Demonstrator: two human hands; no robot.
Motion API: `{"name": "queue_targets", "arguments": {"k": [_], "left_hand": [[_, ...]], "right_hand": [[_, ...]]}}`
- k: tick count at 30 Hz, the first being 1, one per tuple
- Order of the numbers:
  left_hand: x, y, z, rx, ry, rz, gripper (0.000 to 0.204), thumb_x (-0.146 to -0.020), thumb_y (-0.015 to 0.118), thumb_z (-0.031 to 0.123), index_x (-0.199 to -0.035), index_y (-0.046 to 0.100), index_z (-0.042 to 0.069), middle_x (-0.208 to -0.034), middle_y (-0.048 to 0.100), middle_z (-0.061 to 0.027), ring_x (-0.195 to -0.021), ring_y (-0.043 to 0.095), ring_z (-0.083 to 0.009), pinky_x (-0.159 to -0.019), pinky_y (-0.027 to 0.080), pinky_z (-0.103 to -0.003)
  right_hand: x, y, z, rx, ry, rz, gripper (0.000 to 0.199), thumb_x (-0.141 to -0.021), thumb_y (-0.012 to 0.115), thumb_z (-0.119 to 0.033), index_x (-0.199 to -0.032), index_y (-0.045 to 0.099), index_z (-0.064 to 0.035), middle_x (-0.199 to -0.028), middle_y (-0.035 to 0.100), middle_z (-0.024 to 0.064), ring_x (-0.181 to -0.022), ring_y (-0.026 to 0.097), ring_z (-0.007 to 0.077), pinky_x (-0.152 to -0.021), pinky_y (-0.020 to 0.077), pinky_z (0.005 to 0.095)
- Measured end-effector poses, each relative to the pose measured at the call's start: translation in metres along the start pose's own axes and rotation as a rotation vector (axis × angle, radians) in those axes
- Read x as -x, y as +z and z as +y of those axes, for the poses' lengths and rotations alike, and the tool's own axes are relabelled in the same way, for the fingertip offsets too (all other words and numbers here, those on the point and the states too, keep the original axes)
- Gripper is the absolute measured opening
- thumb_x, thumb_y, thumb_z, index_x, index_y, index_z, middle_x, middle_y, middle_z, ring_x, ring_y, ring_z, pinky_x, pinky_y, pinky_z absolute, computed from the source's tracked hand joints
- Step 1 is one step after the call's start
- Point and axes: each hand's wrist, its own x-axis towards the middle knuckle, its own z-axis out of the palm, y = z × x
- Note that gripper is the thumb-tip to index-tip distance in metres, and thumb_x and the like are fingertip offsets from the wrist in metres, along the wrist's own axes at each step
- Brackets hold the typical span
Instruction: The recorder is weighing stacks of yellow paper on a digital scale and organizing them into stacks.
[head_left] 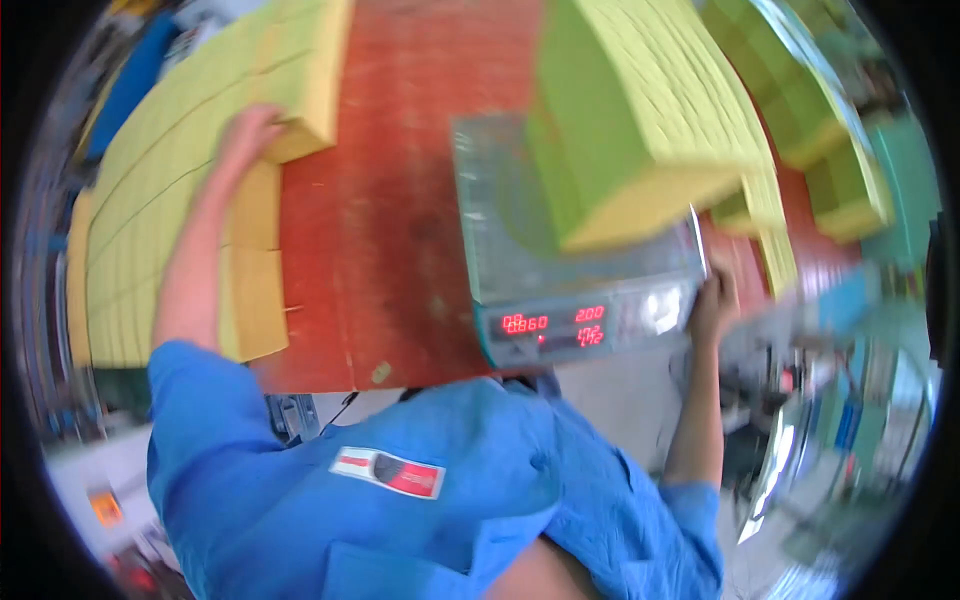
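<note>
My left hand [245, 130] reaches out to the left and rests on a large stack of yellow sponge blocks [160, 210]. Its fingers curl against the side of the top block [300, 70]. A tall block of green-and-yellow sponge sheets [640, 110] stands tilted on a metal weighing scale [520, 270] that has a red digit display [550, 325]. My right hand [712, 300] is at the scale's right edge, just below the block's lower corner. It is blurred, so its grip is unclear.
The scale and sponges sit on a red table [390, 190]. More green-and-yellow sponge stacks [830, 150] are piled at the far right. My blue shirt [400, 500] fills the lower middle. Blurred machinery and floor lie at the lower right [830, 420].
</note>
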Motion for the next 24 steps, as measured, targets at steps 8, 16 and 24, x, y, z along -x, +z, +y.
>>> {"name": "queue_targets", "arguments": {"k": [8,16,24], "left_hand": [[-0.012,-0.002,0.006,0.025,-0.012,-0.069,0.024,-0.087,0.065,0.015,-0.108,0.067,0.004,-0.103,0.068,-0.0172,-0.096,0.065,-0.0339,-0.084,0.051,-0.040],[0.002,0.002,-0.001,-0.167,-0.037,-0.025,0.023,-0.092,0.055,0.020,-0.107,0.068,0.008,-0.103,0.068,-0.0177,-0.095,0.065,-0.0353,-0.081,0.052,-0.043],[-0.002,-0.002,0.044,-0.285,-0.046,0.016,0.016,-0.088,0.055,0.018,-0.086,0.068,0.007,-0.082,0.068,-0.0166,-0.079,0.067,-0.0356,-0.070,0.053,-0.048]], "right_hand": [[-0.008,0.001,-0.008,0.174,0.097,0.056,0.015,-0.090,0.057,-0.005,-0.099,0.069,-0.0035,-0.083,0.068,0.0066,-0.077,0.063,0.0113,-0.073,0.0507,0.0275],[-0.008,0.003,-0.008,0.177,-0.080,0.053,0.019,-0.089,0.058,-0.003,-0.104,0.069,-0.0015,-0.092,0.070,0.0072,-0.088,0.065,0.0132,-0.082,0.0500,0.0258],[-0.005,-0.009,0.014,-0.137,0.183,-0.038,0.016,-0.093,0.053,-0.002,-0.103,0.066,0.0014,-0.092,0.066,0.0053,-0.083,0.059,0.0126,-0.078,0.0488,0.0264]]}}
